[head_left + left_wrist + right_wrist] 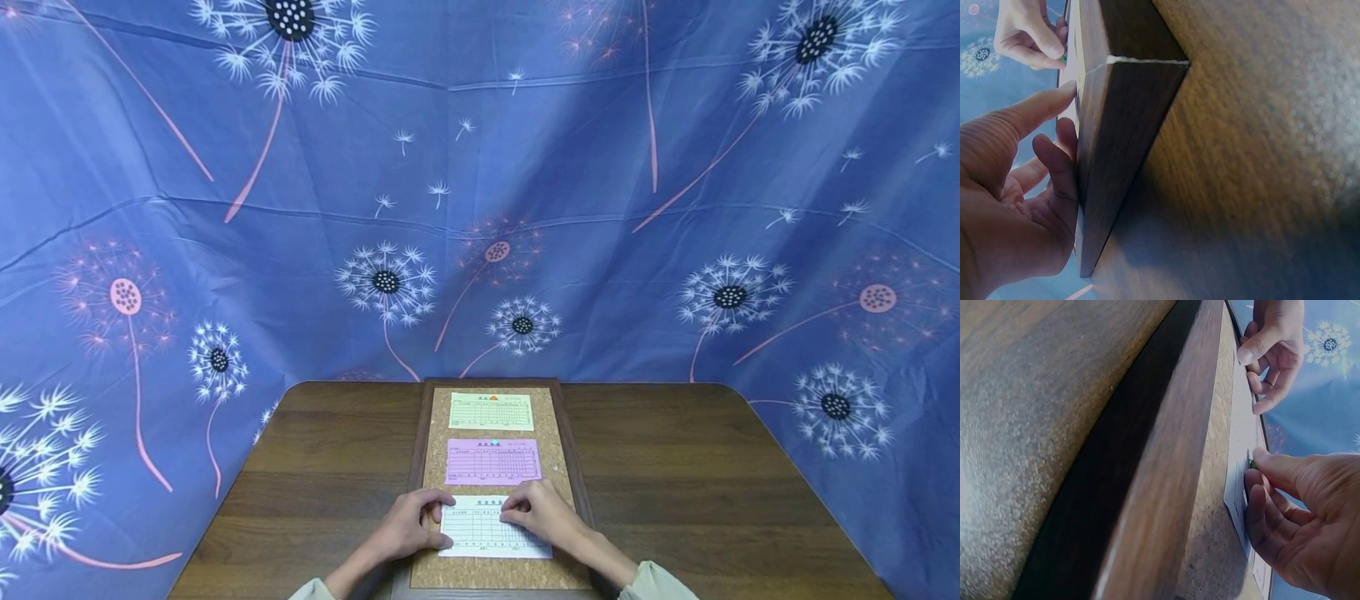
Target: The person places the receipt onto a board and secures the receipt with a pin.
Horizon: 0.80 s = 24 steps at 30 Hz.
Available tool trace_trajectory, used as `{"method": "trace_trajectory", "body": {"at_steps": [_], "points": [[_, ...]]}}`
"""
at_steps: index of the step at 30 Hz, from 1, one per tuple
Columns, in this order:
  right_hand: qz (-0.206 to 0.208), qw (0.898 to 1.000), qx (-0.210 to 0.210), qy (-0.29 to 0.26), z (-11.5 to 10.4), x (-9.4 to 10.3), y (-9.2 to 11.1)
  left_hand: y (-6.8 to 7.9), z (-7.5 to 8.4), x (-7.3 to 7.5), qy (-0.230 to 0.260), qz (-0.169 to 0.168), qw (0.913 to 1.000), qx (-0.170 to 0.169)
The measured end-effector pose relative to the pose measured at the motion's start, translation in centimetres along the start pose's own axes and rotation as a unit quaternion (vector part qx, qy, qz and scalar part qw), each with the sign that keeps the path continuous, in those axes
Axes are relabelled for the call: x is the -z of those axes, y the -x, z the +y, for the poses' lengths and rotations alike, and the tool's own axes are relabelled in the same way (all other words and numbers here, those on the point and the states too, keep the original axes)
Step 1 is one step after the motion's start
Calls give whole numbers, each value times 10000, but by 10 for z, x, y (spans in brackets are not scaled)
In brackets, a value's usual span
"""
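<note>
A white printed form lies on the cork board, nearest the person. At its left edge my left hand presses it, thumb on the lower corner and forefinger on the upper one, well apart. My right hand is over the upper right part of the form. Between its thumb and forefinger it pinches a small green push pin, mostly hidden by the fingertips; a thin needle shows beside it in the right wrist view. The other right fingers are bent against the paper.
Above the white form, a purple form and a pale green form are on the cork, with a cyan pin and an orange pin at their top edges. The wooden frame stands raised on the table.
</note>
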State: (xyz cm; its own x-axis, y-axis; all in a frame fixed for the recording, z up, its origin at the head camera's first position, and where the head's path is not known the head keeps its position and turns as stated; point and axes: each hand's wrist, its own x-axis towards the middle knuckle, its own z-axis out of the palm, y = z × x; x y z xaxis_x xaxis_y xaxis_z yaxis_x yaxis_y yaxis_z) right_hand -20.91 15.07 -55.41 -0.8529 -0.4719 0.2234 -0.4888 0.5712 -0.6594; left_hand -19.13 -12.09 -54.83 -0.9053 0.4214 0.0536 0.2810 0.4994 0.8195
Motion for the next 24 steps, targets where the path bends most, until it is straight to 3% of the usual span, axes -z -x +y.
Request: {"method": "trace_trajectory", "body": {"at_steps": [24], "points": [[-346,9992,166,-67,-6,-2,-1,-1,-3,0,92,-19,9999,-65]]}}
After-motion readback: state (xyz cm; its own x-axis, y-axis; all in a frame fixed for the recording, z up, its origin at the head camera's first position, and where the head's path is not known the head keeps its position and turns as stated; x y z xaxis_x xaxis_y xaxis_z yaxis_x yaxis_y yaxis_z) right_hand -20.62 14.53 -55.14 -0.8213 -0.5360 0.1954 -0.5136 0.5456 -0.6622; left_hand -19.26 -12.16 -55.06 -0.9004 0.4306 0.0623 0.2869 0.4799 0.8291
